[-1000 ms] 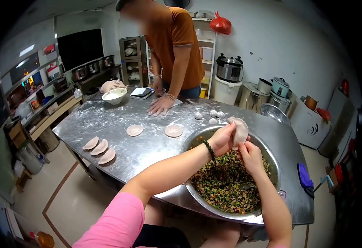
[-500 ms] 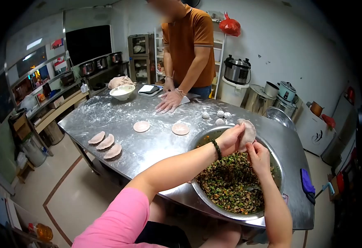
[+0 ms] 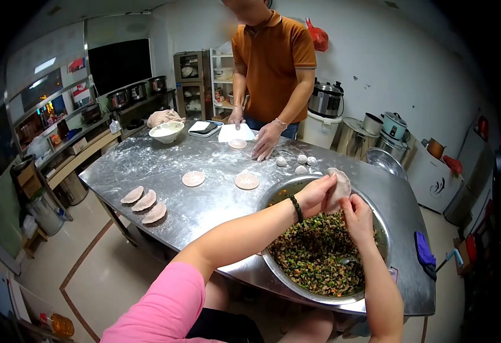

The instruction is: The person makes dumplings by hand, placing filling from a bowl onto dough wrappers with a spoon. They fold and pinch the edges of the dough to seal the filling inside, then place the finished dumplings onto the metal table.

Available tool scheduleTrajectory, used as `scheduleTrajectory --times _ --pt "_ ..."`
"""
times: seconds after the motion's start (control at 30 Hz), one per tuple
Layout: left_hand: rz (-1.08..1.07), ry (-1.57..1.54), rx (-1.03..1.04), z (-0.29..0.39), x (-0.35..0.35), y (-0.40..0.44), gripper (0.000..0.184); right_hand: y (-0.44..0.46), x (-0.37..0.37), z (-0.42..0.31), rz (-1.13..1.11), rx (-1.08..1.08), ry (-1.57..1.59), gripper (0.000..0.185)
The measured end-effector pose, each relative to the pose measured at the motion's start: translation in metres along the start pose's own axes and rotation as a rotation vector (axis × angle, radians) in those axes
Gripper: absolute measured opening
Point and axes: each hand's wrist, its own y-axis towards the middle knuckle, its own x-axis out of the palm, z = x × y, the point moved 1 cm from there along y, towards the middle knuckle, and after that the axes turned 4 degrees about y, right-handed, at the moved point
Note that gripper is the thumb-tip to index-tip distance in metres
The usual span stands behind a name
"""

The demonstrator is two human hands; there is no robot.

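Over the far rim of a big steel bowl [image 3: 266, 260], a folded half-moon dumpling [image 3: 338, 190] is held up between my two hands. My left hand [image 3: 317, 195], with a dark bead bracelet at the wrist, grips its left side. The fingers of my right hand [image 3: 357, 216] pinch its lower right edge. Below them, chopped green and brown filling [image 3: 319, 257] fills the bowl, and a spoon [image 3: 350, 260] lies partly buried in it. Two flat dough rounds, one here [image 3: 246, 181] and one farther left [image 3: 193, 179], lie on the floured table. Three finished dumplings [image 3: 144, 200] sit near its left edge.
Across the steel table [image 3: 205, 208] a co-worker [image 3: 273, 68] in an orange shirt holds a white sheet [image 3: 234, 133] beside another dough round [image 3: 237, 143]. Several dough balls [image 3: 302, 159] lie behind the bowl. A flour bowl [image 3: 167, 132] and a scale [image 3: 205, 128] stand at the back.
The co-worker's hands have moved apart; the white sheet is lifted and a flat dough round now shows beside it. My hands keep hold of the dumpling in nearly the same place.
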Motion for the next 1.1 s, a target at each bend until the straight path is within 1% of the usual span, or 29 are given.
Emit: scheduleTrajectory --times 0.17,0.23,0.3,0.37,0.43,0.5,0.53,0.57,0.67,0.7,0.77,0.9,0.97,1.03,1.1 --pt "-0.017 0.021 -0.005 -0.003 -0.004 0.002 0.034 0.000 -0.003 -0.006 -0.038 -0.017 -0.015 0.029" --pt "0.010 0.001 -0.006 -0.001 -0.002 0.001 0.032 0.001 -0.004 -0.006 -0.041 0.000 -0.021 0.026" --pt "0.047 0.061 0.004 -0.001 -0.002 0.001 0.031 -0.001 -0.004 -0.010 0.034 -0.025 -0.002 0.025" --pt "0.039 0.073 -0.028 0.001 0.002 -0.002 0.031 0.001 -0.005 -0.006 0.042 -0.016 -0.016 0.024" --pt "-0.010 0.074 -0.058 0.001 -0.001 -0.002 0.031 0.001 -0.007 -0.005 0.021 -0.133 -0.022 0.025" --pt "-0.029 0.076 -0.034 0.000 -0.003 -0.001 0.032 0.001 -0.009 -0.006 0.021 -0.093 -0.038 0.025" --pt "0.000 0.106 -0.002 0.001 -0.001 -0.001 0.034 0.002 -0.008 -0.007 0.015 -0.079 -0.039 0.025" --pt "-0.019 0.113 -0.025 0.001 -0.001 -0.002 0.035 0.002 -0.008 -0.008 0.020 -0.061 -0.044 0.025" --pt "-0.043 0.165 -0.052 0.003 -0.001 -0.003 0.035 0.001 -0.010 -0.008 0.023 -0.112 -0.041 0.027" --pt "-0.045 0.169 -0.051 0.002 -0.001 -0.003 0.035 0.001 -0.011 -0.008 0.025 -0.100 -0.048 0.027" --pt "-0.024 0.166 -0.063 0.001 -0.002 -0.002 0.035 0.001 -0.013 -0.011 -0.014 -0.050 -0.067 0.027" --pt "0.030 0.235 -0.111 0.001 0.002 -0.004 0.035 0.002 -0.013 -0.011 0.036 -0.119 -0.075 0.032" --pt "0.012 0.247 -0.134 0.000 -0.002 -0.003 0.035 0.001 -0.015 -0.013 0.014 -0.107 -0.094 0.032" --pt "0.044 0.260 -0.151 0.002 0.004 -0.006 0.033 0.001 -0.016 -0.015 0.014 -0.057 -0.101 0.033" --pt "-0.003 0.333 -0.146 0.004 0.007 -0.008 0.032 0.001 -0.016 -0.014 0.044 -0.052 -0.095 0.036"
